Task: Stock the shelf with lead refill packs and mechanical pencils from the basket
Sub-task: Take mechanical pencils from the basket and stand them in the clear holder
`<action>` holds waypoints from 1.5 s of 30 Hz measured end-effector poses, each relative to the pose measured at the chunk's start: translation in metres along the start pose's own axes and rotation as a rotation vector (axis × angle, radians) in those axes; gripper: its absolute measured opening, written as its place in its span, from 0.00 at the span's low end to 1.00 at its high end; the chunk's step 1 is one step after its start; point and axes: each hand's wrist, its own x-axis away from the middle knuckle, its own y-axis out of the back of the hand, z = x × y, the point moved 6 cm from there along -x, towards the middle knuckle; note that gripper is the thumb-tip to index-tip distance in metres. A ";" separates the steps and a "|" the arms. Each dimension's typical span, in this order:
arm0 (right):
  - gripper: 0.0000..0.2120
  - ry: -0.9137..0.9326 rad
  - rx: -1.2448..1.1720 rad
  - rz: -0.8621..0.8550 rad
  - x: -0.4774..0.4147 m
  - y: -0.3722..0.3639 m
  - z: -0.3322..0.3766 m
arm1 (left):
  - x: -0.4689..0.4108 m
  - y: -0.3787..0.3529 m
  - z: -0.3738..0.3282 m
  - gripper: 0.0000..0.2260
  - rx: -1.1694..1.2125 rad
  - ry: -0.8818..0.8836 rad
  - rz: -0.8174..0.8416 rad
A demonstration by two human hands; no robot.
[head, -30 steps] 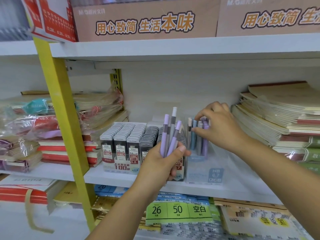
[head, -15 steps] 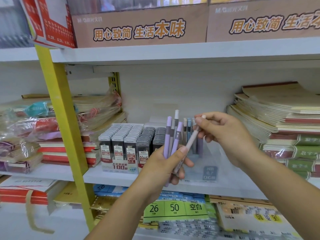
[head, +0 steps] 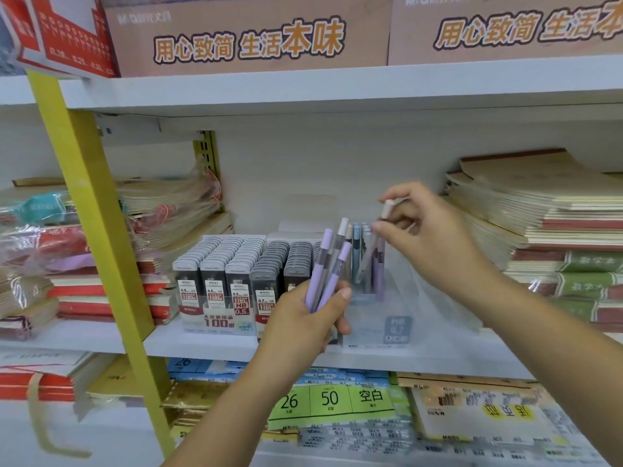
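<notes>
Lead refill packs [head: 232, 274] stand in five visible rows in their display tray [head: 215, 323] at the left of the middle shelf [head: 202, 345], small rigid cases; just right of them the left hand [head: 303, 325] is wrapped round the lower barrels of three mechanical pencils [head: 320, 264], two lilac and one grey. Farther right the right hand [head: 431, 230] pinches a single pencil [head: 371, 254] near its cap, tip angled down into the clear bin [head: 397, 328], where roughly four others stand, though that count is unsure. Light, stiff, slick plastic by my reckoning, so take them mid-barrel, never by the fine tip.
</notes>
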 end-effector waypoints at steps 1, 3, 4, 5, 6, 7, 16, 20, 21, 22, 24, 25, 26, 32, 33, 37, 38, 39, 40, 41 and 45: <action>0.13 0.033 0.097 0.025 -0.001 -0.008 0.000 | 0.000 0.000 0.002 0.04 0.008 0.006 -0.004; 0.12 0.081 0.245 0.054 -0.006 -0.021 0.000 | 0.000 0.000 0.004 0.04 0.018 0.016 -0.014; 0.11 0.090 0.287 0.064 -0.008 -0.026 -0.001 | 0.000 0.000 0.005 0.04 0.021 0.019 -0.016; 0.11 0.092 0.318 0.076 -0.010 -0.029 -0.003 | 0.000 0.001 0.006 0.04 0.024 0.020 -0.016; 0.10 0.092 0.342 0.089 -0.012 -0.033 -0.005 | 0.000 0.000 0.006 0.04 0.031 0.022 -0.015; 0.11 0.095 0.361 0.100 -0.013 -0.036 -0.007 | 0.000 0.000 0.006 0.05 0.040 0.024 -0.014; 0.14 0.130 0.376 0.083 -0.014 -0.040 -0.009 | -0.001 0.002 0.009 0.06 0.070 0.049 -0.006; 0.13 0.174 0.447 0.028 -0.013 -0.042 -0.007 | -0.001 0.003 0.010 0.06 0.073 0.053 -0.008; 0.13 0.187 0.458 0.020 -0.014 -0.042 -0.007 | -0.001 0.004 0.010 0.06 0.073 0.055 -0.008; 0.12 0.199 0.470 0.016 -0.014 -0.042 -0.007 | -0.001 0.004 0.010 0.06 0.074 0.058 -0.007; 0.08 0.211 0.512 0.018 -0.016 -0.041 -0.009 | -0.002 0.004 0.009 0.06 0.075 0.063 -0.003; 0.07 0.210 0.537 0.026 -0.017 -0.041 -0.010 | -0.002 0.004 0.009 0.06 0.075 0.065 -0.001; 0.07 0.202 0.554 0.042 -0.019 -0.041 -0.013 | -0.001 0.004 0.009 0.06 0.075 0.067 -0.001; 0.11 0.092 0.580 0.115 -0.022 -0.039 -0.018 | 0.002 0.000 0.005 0.07 0.075 0.060 0.046; 0.11 0.099 0.536 0.050 -0.020 -0.034 -0.013 | 0.003 0.000 0.004 0.08 0.078 0.061 0.063; 0.09 -0.085 -0.071 0.076 -0.001 -0.026 -0.005 | 0.004 -0.005 0.000 0.09 0.082 0.057 0.148; 0.09 -0.141 -0.222 0.137 0.004 -0.030 -0.003 | 0.004 -0.007 -0.001 0.09 0.084 0.058 0.170; 0.08 -0.177 -0.317 0.175 0.008 -0.034 -0.002 | 0.005 -0.010 -0.002 0.10 0.087 0.060 0.190; 0.08 -0.204 -0.389 0.183 0.010 -0.035 -0.001 | 0.006 -0.012 -0.002 0.11 0.087 0.062 0.202; 0.07 -0.221 -0.446 0.162 0.010 -0.034 -0.001 | 0.006 -0.013 -0.002 0.14 0.093 0.065 0.201; 0.05 -0.180 -0.589 -0.150 0.002 0.005 -0.003 | 0.008 -0.006 -0.002 0.16 0.117 0.058 0.097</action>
